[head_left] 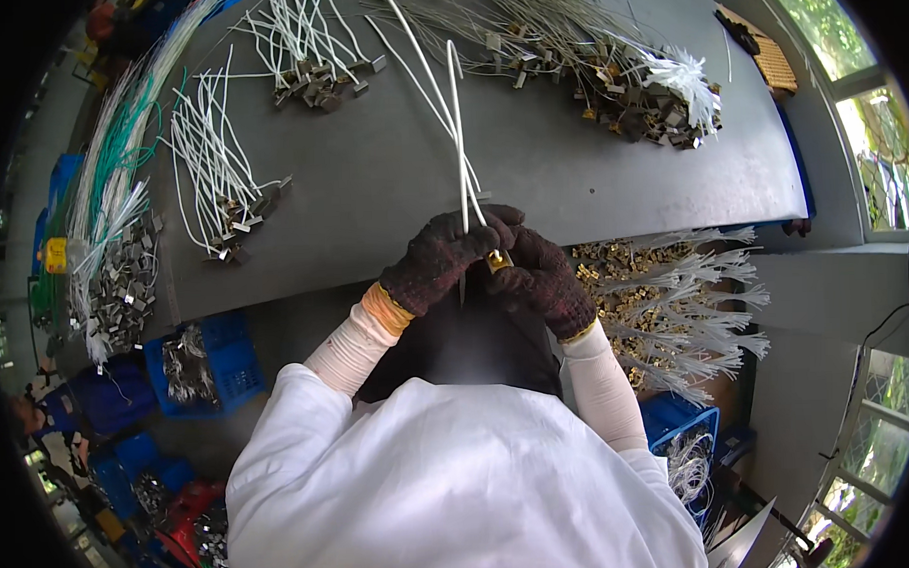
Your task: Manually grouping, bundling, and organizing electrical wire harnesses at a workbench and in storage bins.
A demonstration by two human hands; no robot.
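Both my hands wear dark knitted gloves and meet at the table's near edge. My left hand [439, 259] is closed, its fingers pinching a white cable [460, 149] that stands up from the hands and bends over in a narrow loop. My right hand [543, 281] is closed around a small brass-coloured metal block [498, 261], whose end shows between the gloves. One strand of the cable runs down to the block; the gloves hide how they join. Further lengths of white cable stretch away over the table beyond the hands.
On the grey table [371, 187] lie bundles of white cables with metal blocks [234, 217], another bundle [322, 83], and a large heap [659, 112] at far right. Brass-ended bundles [655, 297] sit right, below table level. Blue crates [232, 367] stand at left. Windows [875, 149] line the right wall.
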